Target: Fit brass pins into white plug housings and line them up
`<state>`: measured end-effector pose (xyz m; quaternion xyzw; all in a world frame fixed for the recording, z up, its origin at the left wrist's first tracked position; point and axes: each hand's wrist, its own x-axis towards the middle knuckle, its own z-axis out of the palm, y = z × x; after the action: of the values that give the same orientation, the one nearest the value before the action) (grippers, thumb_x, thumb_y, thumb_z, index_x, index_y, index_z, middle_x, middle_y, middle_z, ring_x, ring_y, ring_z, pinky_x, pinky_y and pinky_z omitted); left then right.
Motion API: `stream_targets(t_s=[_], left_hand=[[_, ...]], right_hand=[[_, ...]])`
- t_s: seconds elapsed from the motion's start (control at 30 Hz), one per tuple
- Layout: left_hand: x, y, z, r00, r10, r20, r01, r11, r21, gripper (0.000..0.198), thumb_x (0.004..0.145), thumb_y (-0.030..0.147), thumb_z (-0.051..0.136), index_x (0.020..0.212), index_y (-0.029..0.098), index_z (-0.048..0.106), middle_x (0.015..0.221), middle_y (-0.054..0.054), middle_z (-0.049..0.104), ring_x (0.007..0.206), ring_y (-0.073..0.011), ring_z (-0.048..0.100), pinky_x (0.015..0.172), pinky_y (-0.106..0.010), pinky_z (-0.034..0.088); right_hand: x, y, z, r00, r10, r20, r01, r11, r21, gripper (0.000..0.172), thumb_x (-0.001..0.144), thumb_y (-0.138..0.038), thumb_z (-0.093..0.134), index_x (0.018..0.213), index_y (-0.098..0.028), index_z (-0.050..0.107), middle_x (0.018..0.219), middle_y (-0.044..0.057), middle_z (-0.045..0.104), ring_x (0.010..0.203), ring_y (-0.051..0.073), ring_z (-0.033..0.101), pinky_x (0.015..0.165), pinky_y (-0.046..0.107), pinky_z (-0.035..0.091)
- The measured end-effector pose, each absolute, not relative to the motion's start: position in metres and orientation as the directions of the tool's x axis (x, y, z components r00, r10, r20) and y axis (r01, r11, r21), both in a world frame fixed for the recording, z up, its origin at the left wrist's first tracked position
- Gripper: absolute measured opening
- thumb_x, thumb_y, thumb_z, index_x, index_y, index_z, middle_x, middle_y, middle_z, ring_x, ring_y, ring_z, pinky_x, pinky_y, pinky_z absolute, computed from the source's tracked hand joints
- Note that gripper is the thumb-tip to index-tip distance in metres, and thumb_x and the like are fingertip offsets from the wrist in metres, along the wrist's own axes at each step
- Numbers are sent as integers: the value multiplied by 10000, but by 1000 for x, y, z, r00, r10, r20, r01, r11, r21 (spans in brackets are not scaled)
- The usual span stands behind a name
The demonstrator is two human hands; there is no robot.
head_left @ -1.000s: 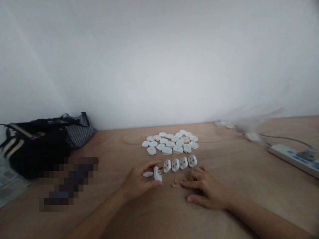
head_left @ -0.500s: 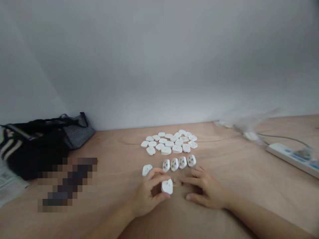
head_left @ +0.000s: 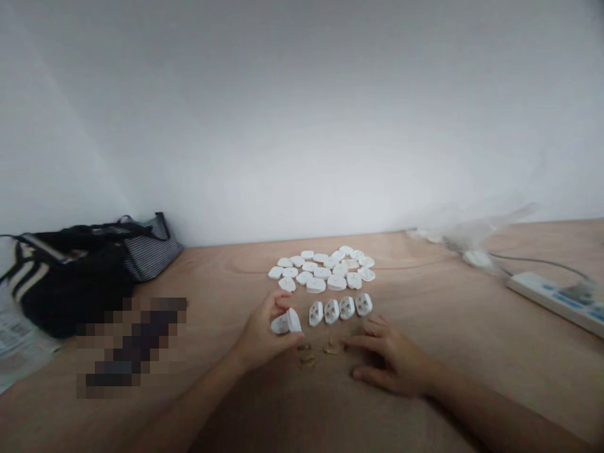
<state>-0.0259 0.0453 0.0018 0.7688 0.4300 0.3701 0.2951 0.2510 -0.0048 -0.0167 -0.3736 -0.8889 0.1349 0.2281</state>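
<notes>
My left hand [head_left: 264,330] is closed around a white plastic plug housing [head_left: 294,321], tilted up on its edge between thumb and fingers. Behind it, partly hidden, is another white piece [head_left: 279,324]; I cannot tell whether the two touch. My right hand [head_left: 389,355] lies on the table with its fingers apart and holds nothing. Close to its index fingertip are small brass pins [head_left: 331,351], and more brass pins [head_left: 307,360] lie below my left thumb. Beyond the hands stands a row of several white housings [head_left: 346,307] with metal parts showing inside.
Several white plastic covers [head_left: 322,273] are spread in a group further back on the wooden table [head_left: 226,296]. A black bag [head_left: 70,283] sits at the left, near a blurred-out dark object [head_left: 136,343]. On the right are a power strip [head_left: 557,299] and clear plastic wrapping [head_left: 472,236].
My left hand has moved left and away from me with the housing, now tilted beside the other white piece. Brass pins it covered now show. My right hand has stayed in place.
</notes>
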Motion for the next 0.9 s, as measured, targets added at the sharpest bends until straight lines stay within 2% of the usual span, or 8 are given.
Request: stream_targets(t_s=[0.1,0.2,0.27,0.43,0.6,0.73,0.9], left_hand=[[-25,58,10,463,835,298,520,-528,671,642,661,206,702,1231,204,407,1052,-59,607,946,-234,623,820,-338,491],[-24,68,15,544,812,213,610,-557,564,667,685,231,694,1294,207,423,1142,-75,618,1048,-266,586,929,-386,428],[-24,75,16,568,809,154,635,-549,544,696,691,277,705,1322,203,421,1187,-86,615,1076,-282,576,936,-396,424],[-27,87,18,607,789,100,639,-558,529,720,631,333,769,1287,224,492,1148,-76,655,1057,-300,592,913,-404,441],[-14,90,22,677,723,139,591,-647,482,701,639,364,771,1277,240,508,1314,-77,538,1196,-293,479,1012,-412,346],[1,92,17,749,634,195,521,-744,417,639,672,368,753,1254,220,534,1252,-92,580,1143,-282,514,980,-409,379],[0,77,20,698,658,283,519,-736,434,472,774,292,664,1223,202,546,1224,-93,585,1132,-247,520,981,-384,383]], right_hand=[[252,-4,-18,-615,724,313,598,686,-414,442,788,-394,622,1196,-231,570,969,93,569,936,255,500,829,422,407],[253,-4,-18,-616,719,321,584,691,-427,447,790,-395,619,1204,-233,563,961,89,567,931,250,503,830,415,411],[253,-4,-17,-619,715,324,574,694,-435,441,794,-386,616,1205,-238,559,956,83,568,923,243,507,830,409,412],[253,-5,-17,-618,714,331,565,695,-445,437,790,-382,621,1194,-225,568,974,87,571,936,242,509,839,403,413],[254,-4,-18,-622,708,334,570,702,-427,430,790,-389,617,1185,-222,575,969,90,571,931,246,508,826,407,414],[254,-4,-18,-618,715,328,573,695,-434,414,790,-387,616,1169,-224,581,947,83,572,908,238,509,815,395,417],[254,-5,-18,-619,708,340,561,701,-440,405,791,-384,616,1164,-230,584,979,83,575,946,242,505,846,400,405]])
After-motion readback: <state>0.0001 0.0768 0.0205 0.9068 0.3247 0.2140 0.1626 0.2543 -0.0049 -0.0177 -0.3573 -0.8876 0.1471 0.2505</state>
